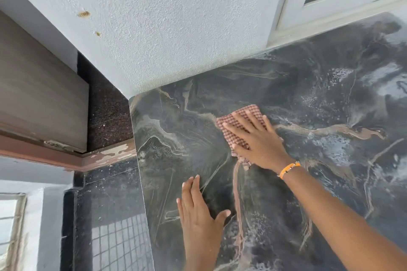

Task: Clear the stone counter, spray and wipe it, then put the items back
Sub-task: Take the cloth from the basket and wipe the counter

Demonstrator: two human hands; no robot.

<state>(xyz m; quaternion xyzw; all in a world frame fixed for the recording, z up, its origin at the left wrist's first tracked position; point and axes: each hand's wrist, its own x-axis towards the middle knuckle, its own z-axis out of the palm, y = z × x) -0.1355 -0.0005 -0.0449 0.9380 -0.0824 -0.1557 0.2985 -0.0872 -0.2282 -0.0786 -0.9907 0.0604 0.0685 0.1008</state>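
Note:
The dark veined stone counter (308, 99) fills the right and middle of the head view, with wet streaks and spray droplets across its right side. A reddish checked cloth (231, 121) lies flat on it near the middle. My right hand (257, 138), with an orange band at the wrist, presses flat on the cloth with fingers spread. My left hand (198, 211) rests palm down on the bare stone near the counter's left edge, holding nothing.
A textured white wall (176, 28) borders the counter at the back, with a white window frame (293, 13) at the upper right. Left of the counter's edge, a lower dark speckled surface (105, 187) and a wooden cabinet (39, 94) sit below.

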